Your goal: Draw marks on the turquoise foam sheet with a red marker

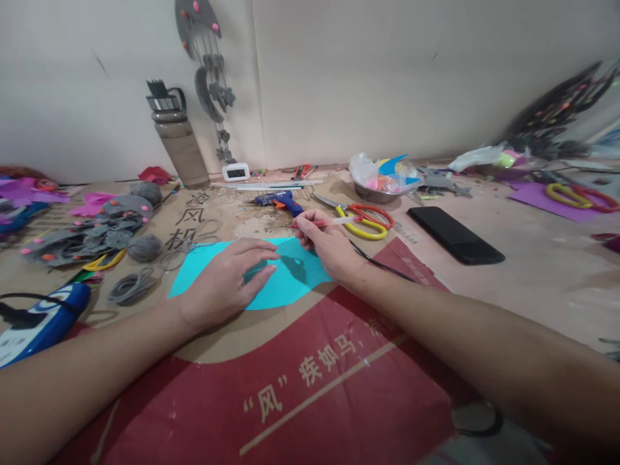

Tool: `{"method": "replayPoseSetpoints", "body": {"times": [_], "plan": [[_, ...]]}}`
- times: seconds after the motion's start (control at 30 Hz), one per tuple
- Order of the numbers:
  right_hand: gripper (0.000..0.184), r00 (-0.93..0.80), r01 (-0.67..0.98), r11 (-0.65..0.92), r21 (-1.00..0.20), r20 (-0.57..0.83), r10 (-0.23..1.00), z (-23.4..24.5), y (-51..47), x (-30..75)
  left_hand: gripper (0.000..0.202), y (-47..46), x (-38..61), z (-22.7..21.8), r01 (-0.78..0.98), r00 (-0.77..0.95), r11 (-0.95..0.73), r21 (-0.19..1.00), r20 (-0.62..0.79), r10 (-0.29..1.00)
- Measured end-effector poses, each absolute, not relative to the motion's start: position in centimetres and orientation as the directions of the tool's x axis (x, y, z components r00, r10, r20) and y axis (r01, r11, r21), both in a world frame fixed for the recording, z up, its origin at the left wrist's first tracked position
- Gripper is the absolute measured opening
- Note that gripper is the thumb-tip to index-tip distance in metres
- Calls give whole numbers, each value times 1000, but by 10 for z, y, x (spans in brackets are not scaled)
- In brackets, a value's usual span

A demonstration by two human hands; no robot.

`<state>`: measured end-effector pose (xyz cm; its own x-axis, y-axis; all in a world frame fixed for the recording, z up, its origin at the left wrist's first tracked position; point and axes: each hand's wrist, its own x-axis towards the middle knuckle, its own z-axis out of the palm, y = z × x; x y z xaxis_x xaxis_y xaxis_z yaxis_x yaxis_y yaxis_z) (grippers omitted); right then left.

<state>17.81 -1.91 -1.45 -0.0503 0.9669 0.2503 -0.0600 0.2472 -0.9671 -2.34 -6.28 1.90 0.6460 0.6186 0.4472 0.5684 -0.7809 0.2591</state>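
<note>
A bright turquoise sheet (285,287) lies flat on the cardboard in front of me. My left hand (237,274) rests on its left part, fingers stretched out and a little apart, holding nothing. Above the sheet's right end, my right hand (322,242) pinches a red pen (334,221), its tip pointing left. Just beyond that hand sit scissors (371,223) with yellow and red handles and a blue glue gun (285,201). The glue gun's nozzle points left.
Printed red-and-brown cardboard (290,400) covers the near table. A black phone (455,236) lies right; a metal bowl (382,190) stands behind. Grey yarn (144,247), felt pieces (97,229) and a power strip (48,323) are left. A bottle (181,145) stands by the wall.
</note>
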Motion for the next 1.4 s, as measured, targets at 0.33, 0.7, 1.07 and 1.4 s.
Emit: {"method": "replayPoseSetpoints", "body": {"times": [0.33,0.7,1.07,1.4], "plan": [[21,-29,-227,235,-945,248,968,-15,-17,180,28,-59,-22,16,501,783,-840,209,305,542],[18,-49,-201,227,-953,241,969,-12,-17,181,28,-61,-18,18,473,814,-868,150,302,496],[20,-59,-191,217,-957,231,971,-11,-20,180,24,-59,-25,22,607,543,-688,399,424,725],[18,-43,-203,211,-956,223,974,-11,-23,180,24,-57,-28,28,523,212,-465,714,420,883]]}}
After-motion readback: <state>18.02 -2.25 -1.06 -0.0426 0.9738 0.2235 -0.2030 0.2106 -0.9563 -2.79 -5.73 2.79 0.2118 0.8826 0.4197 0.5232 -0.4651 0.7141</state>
